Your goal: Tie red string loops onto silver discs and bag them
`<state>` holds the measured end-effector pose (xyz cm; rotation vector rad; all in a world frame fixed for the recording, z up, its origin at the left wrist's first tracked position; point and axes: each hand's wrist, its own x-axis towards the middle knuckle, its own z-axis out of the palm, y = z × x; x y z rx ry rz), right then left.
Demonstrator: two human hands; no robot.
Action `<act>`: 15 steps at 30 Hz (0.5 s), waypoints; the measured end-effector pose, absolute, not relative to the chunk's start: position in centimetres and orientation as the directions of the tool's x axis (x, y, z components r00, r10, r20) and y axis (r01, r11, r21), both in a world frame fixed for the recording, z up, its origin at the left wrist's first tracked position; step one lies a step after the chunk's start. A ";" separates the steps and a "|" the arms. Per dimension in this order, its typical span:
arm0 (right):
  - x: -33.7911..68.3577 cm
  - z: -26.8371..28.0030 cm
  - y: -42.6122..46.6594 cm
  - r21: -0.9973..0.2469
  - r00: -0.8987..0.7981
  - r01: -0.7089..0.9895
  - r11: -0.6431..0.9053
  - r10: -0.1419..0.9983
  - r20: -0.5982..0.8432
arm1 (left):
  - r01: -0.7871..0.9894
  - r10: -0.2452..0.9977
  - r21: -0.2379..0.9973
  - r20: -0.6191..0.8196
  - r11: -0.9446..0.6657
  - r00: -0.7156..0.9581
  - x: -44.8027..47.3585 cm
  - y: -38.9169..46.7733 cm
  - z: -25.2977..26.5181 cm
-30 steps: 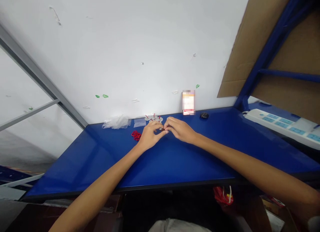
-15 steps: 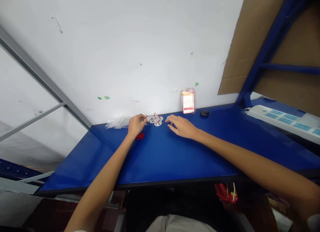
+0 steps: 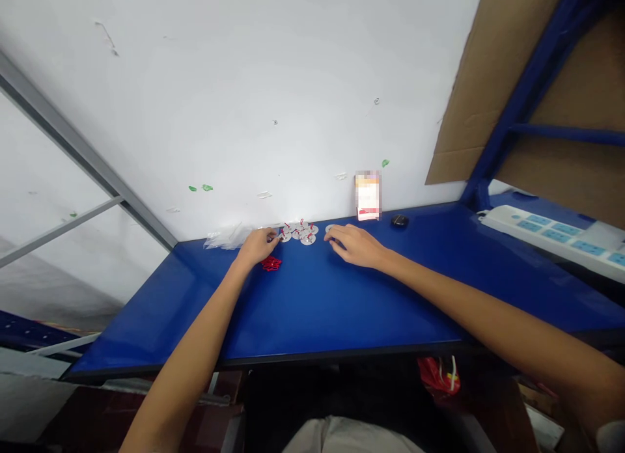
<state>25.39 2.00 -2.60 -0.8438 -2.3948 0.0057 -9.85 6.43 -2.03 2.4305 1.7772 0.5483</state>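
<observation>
Several round, pale discs (image 3: 307, 239) with small red cord loops lie grouped at the back of the blue table. At their left edge is my left hand (image 3: 260, 246), its fingers loosely bent and apart with nothing visible between them. A bundle of red cords (image 3: 271, 263) rests just below that hand. To the right of the group, my right hand (image 3: 360, 246) has curled fingers at a separate pale disc (image 3: 330, 228), which they partly cover. Its thumb stands a little away from the fingers.
Clear plastic bags (image 3: 222, 237) lie left of my left hand. A lit phone (image 3: 368, 196) leans on the wall, with a small black object (image 3: 400, 221) beside it. A white power strip (image 3: 556, 235) sits at the right, near a blue frame (image 3: 498, 121).
My left hand has let go of a disc with a red loop at the group's left edge and moved left, towards the red cords. My right hand has barely moved.
</observation>
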 end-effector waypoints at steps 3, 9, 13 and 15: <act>25.6 -2.8 2.3 -0.181 -0.628 0.573 0.800 0.570 0.530 | 0.944 0.945 0.177 0.224 -0.279 0.237 -11.0 6.5 -1.9; 25.7 -3.0 2.5 -0.168 -0.632 0.579 0.798 0.569 0.526 | 0.976 0.945 0.089 0.281 -0.198 0.166 -11.3 6.4 -1.8; 25.8 -3.0 2.4 -0.171 -0.634 0.575 0.800 0.567 0.526 | 0.926 0.903 0.178 0.343 -0.333 0.258 -10.3 5.3 -0.1; 25.8 -2.9 2.4 -0.168 -0.636 0.577 0.800 0.568 0.522 | 0.871 0.903 0.266 0.247 -0.413 0.352 -10.4 4.5 1.2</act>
